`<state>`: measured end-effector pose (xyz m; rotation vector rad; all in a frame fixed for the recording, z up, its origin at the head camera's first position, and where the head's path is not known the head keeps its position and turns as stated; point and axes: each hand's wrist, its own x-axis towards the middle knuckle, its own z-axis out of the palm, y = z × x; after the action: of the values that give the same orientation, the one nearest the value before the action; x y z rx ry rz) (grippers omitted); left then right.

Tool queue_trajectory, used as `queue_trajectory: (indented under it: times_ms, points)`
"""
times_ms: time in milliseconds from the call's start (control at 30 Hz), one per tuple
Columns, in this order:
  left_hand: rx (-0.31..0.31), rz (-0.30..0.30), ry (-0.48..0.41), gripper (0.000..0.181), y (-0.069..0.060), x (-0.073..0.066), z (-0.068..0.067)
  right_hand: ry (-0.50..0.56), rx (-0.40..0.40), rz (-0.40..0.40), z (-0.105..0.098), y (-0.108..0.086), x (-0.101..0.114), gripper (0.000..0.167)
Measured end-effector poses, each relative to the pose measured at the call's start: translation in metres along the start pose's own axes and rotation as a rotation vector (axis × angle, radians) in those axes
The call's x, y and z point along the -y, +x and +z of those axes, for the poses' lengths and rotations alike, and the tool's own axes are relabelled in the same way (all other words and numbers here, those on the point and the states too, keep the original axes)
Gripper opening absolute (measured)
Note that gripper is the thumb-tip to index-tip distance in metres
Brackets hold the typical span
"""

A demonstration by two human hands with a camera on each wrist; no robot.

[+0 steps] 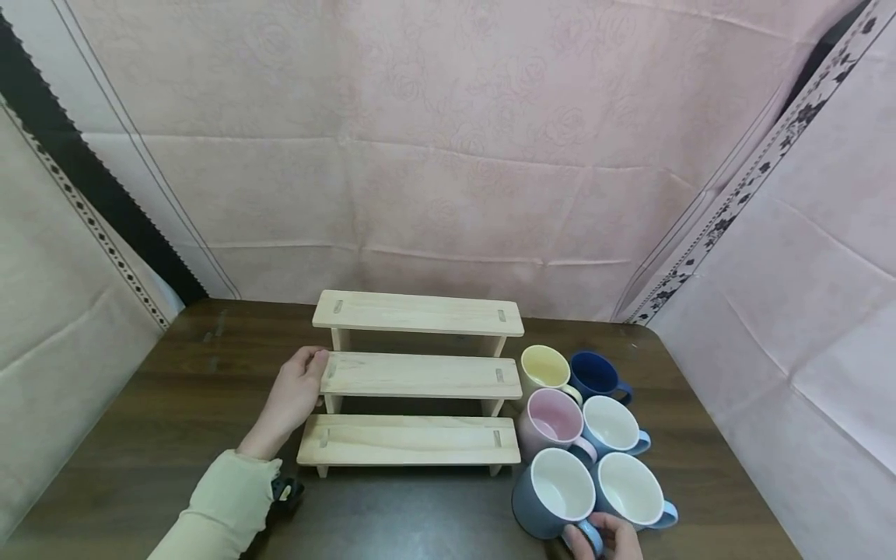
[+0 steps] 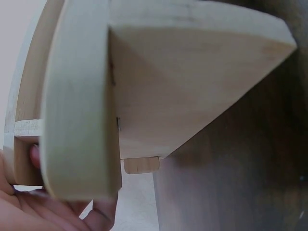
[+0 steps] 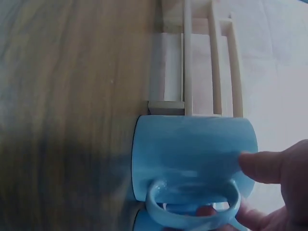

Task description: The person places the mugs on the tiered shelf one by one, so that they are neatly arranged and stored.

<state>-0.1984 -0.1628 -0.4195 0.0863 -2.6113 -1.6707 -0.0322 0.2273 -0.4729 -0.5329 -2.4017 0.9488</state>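
Observation:
A three-tier wooden step shelf [image 1: 420, 441] stands on the table. My left hand [image 1: 290, 393] grips the left end of its middle board; in the left wrist view the fingers [image 2: 103, 211] wrap behind the pale board [image 2: 77, 106]. Close to the shelf's right front corner is a blue mug [image 1: 542, 498] with a white inside, upright, its handle toward me. My right hand [image 1: 616, 537] holds this mug at the handle. In the right wrist view the thumb [image 3: 262, 166] lies against the blue mug [image 3: 192, 144] and a fingertip shows through the handle.
Beside the shelf's right end stand more upright mugs: yellow [image 1: 544, 365], dark blue [image 1: 593, 373], pink [image 1: 553, 416] and two light blue ones with white insides [image 1: 610, 424]. Pale cloth [image 1: 448, 194] hangs behind and at both sides of the brown table [image 1: 707, 467].

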Motion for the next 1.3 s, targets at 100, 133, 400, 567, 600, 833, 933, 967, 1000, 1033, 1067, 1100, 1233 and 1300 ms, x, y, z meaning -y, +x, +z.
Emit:
queue_trajectory:
  times_ms: [100,133,400,567,600,833,933,967,1000,1033,1067,1100,1233,1300]
  points:
    - [0.0,0.0,-0.004,0.053,0.0,0.0,0.0,0.033,0.099,0.104,-0.005,0.005,-0.006,0.024]
    - [0.0,-0.001,-0.004,0.052,0.001,0.0,0.0,0.037,0.117,0.115,-0.006,0.006,-0.008,0.021]
    - [0.005,0.001,-0.009,0.053,0.0,0.001,0.001,0.114,0.377,0.282,-0.015,0.016,-0.022,0.037]
    - [0.008,0.003,-0.016,0.051,0.0,0.001,0.001,0.166,0.473,0.316,-0.016,0.02,-0.025,0.049]
    - [0.007,0.004,-0.017,0.05,0.0,0.001,0.001,0.183,0.481,0.321,-0.015,0.02,-0.024,0.049]
    - [0.008,0.012,-0.013,0.051,0.001,0.003,0.001,0.238,0.491,0.321,-0.013,0.021,-0.024,0.041]
    - [0.004,0.01,-0.008,0.051,0.002,0.004,0.001,0.262,0.51,0.313,-0.013,0.022,-0.026,0.054]
    - [0.003,0.01,-0.011,0.05,0.002,0.004,0.001,0.273,0.514,0.308,-0.012,0.023,-0.027,0.063]
    - [0.002,0.011,-0.011,0.05,0.002,0.005,0.001,0.282,0.519,0.305,-0.012,0.023,-0.027,0.072]
    - [0.003,0.009,-0.011,0.05,0.002,0.005,0.001,0.288,0.524,0.301,-0.012,0.023,-0.028,0.078]
    - [0.003,0.008,-0.011,0.05,0.002,0.005,0.001,0.297,0.525,0.297,-0.011,0.022,-0.028,0.08]
    - [0.004,0.011,-0.013,0.05,0.002,0.005,0.001,0.306,0.522,0.292,-0.011,0.022,-0.028,0.078]
    - [0.005,0.009,-0.014,0.049,0.003,0.006,0.001,0.328,0.5,0.269,-0.009,0.02,-0.027,0.045]
    - [0.004,0.009,-0.015,0.049,0.003,0.006,0.001,0.343,0.49,0.26,-0.008,0.019,-0.028,0.04]
